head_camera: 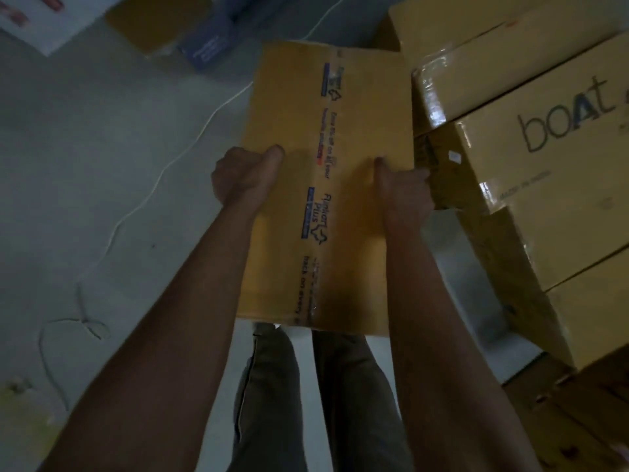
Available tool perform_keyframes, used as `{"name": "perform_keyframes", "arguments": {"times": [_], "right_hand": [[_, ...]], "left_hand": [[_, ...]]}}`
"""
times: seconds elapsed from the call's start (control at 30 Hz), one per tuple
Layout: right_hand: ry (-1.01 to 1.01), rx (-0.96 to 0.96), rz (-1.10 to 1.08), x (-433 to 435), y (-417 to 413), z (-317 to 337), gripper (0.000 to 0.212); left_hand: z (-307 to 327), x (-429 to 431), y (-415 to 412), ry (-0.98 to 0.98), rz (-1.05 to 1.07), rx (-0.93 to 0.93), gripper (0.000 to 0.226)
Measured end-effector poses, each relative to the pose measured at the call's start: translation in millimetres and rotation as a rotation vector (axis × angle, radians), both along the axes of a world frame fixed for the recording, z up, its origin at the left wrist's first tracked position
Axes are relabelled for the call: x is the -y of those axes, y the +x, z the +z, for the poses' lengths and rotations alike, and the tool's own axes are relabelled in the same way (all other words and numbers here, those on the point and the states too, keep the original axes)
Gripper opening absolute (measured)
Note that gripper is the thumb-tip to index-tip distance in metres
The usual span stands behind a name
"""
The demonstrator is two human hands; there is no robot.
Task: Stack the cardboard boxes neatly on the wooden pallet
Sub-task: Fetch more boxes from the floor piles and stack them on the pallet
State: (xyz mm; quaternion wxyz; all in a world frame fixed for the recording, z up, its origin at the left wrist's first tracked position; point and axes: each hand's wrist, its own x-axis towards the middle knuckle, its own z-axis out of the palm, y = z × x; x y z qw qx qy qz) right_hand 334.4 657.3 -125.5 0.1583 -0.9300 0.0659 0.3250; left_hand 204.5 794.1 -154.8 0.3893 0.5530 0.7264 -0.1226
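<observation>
I hold a long brown cardboard box (343, 131) with printed tape down its middle, lifted in front of me above the floor. My left hand (243, 175) grips its left edge, thumb on top. My right hand (403, 190) grips its right edge, thumb on top too. Directly to the right stands a stack of cardboard boxes (531, 137); one reads "boat". The held box's right edge is close to that stack. No wooden pallet is visible.
A grey floor (102, 148) spreads to the left with a thin white cable (163, 172) lying across it. More boxes and packages (163, 22) lie at the far top left. My legs (306, 403) show below the box.
</observation>
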Motion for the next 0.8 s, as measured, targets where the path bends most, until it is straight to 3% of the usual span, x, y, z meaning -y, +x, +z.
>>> {"name": "perform_keyframes", "arguments": {"times": [0.07,0.17,0.33,0.5,0.57,0.67,0.8], "right_hand": [[0.061,-0.011,-0.091,2.9,1.3,25.6,0.076],[0.168,-0.013,-0.263,26.0,-19.5,77.8,0.073],[0.347,-0.09,-0.606,95.9,-95.0,182.8,0.063],[0.592,-0.276,-1.027,175.6,-178.8,254.0,0.072],[0.755,-0.343,-1.213,211.7,-204.2,269.1,0.063],[0.919,-0.473,-1.484,270.2,-231.1,285.0,0.07],[1.047,-0.56,-1.665,362.0,-251.9,308.0,0.075]], "left_hand": [[31.9,-2.3,4.3,0.093,0.011,-0.014,0.067],[102.2,2.9,11.7,0.274,-0.08,-0.002,0.072],[250.5,50.0,23.1,0.564,-0.397,0.065,0.074],[358.5,151.3,47.4,0.828,-0.867,0.096,0.063],[379.7,208.8,59.1,0.837,-1.058,0.15,0.058],[392.3,303.0,64.5,0.777,-1.377,0.205,0.05],[399.9,430.9,59.2,0.724,-1.692,0.195,0.048]]}}
